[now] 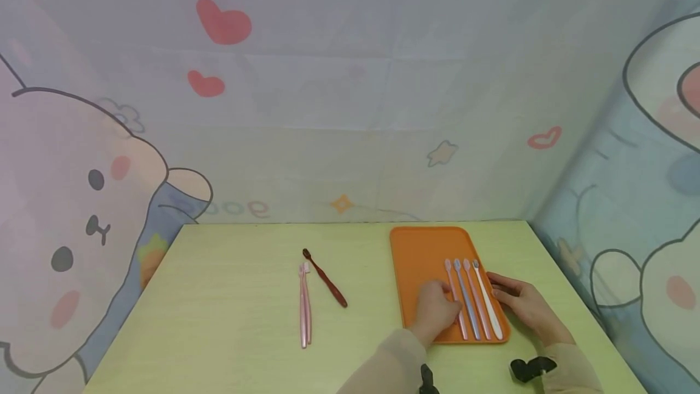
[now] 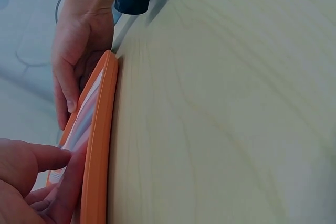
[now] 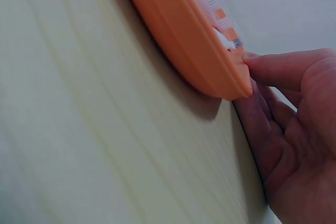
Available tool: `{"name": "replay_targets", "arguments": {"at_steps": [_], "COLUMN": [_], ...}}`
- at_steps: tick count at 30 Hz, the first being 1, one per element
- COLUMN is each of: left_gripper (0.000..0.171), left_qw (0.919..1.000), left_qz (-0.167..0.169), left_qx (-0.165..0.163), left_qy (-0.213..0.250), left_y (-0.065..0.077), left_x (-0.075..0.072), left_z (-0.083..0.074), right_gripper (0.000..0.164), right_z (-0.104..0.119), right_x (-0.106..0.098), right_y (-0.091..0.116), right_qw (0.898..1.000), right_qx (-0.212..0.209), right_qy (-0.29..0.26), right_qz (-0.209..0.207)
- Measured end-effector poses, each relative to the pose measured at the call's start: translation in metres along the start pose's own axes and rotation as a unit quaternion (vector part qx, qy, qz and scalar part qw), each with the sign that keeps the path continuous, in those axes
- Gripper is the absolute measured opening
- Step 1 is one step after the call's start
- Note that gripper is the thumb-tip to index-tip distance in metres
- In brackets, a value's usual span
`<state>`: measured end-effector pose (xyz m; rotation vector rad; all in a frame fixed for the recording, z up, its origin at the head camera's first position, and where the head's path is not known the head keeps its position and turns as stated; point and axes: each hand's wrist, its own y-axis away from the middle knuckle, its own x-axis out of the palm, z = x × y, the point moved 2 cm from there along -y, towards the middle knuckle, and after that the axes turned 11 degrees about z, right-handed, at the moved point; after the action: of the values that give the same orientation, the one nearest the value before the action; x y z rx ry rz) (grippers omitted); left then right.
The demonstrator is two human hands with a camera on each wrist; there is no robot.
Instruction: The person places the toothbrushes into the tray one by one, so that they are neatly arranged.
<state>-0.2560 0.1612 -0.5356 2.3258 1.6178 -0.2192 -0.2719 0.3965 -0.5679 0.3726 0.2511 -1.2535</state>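
Note:
An orange tray [image 1: 421, 248] lies on the table, with several toothbrushes side by side in its right half. My left hand [image 1: 434, 312] reaches over the tray and pinches the leftmost one, a pink toothbrush [image 1: 462, 324], between thumb and finger. To its right lie a blue toothbrush [image 1: 467, 297], another pink toothbrush [image 1: 477, 300] and a white toothbrush [image 1: 488, 303]. At the tray's right edge, my right hand [image 1: 527, 306] holds the rim, its thumb [image 3: 278, 69] on the tray's corner and the other fingers low against the outer side.
Left of the tray, two pink toothbrushes [image 1: 303, 315] lie close together on the table [image 1: 235, 297], heads away from me. A brown toothbrush [image 1: 326, 280] slants beside them. A printed cloth [image 1: 328, 90] hangs behind the table and along both sides.

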Motion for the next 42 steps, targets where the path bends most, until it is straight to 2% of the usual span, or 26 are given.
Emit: {"name": "replay_targets", "arguments": {"at_steps": [4, 11, 16, 22, 29, 36, 42], "left_gripper": [0.027, 0.025, 0.025, 0.024, 0.026, 0.031, 0.027], "left_qw": [1.0000, 0.9984, 0.9978, 0.9987, 0.9998, 0.9994, 0.9985], "left_qz": [-0.007, -0.023, -0.029, -0.026, -0.010, -0.005, -0.002], "left_qx": [-0.006, -0.004, -0.003, -0.007, -0.008, -0.011, -0.009], "left_qy": [-0.001, -0.051, -0.060, -0.043, 0.018, 0.033, 0.054], "left_y": [-0.001, -0.003, -0.003, -0.003, -0.003, -0.001, -0.004], "left_x": [0.002, 0.002, 0.002, 0.001, 0.001, -0.005, -0.012], "left_z": [0.000, 0.000, 0.001, 0.002, 0.005, 0.007, 0.010], "right_gripper": [0.058, 0.059, 0.059, 0.059, 0.060, 0.059, 0.059], "right_z": [0.000, 0.000, 0.000, 0.000, 0.000, -0.001, 0.001], "right_x": [-0.001, 0.001, 0.002, 0.002, 0.002, 0.003, 0.002], "right_y": [0.000, 0.001, 0.002, 0.000, 0.001, 0.000, 0.001], "right_qw": [1.000, 0.999, 0.999, 0.999, 0.999, 0.998, 1.000], "right_qx": [-0.002, -0.005, 0.008, 0.003, 0.005, 0.013, 0.009], "right_qy": [-0.001, -0.033, -0.037, -0.036, -0.043, -0.053, -0.028], "right_qz": [0.000, 0.011, 0.008, 0.009, 0.017, 0.012, 0.008]}}
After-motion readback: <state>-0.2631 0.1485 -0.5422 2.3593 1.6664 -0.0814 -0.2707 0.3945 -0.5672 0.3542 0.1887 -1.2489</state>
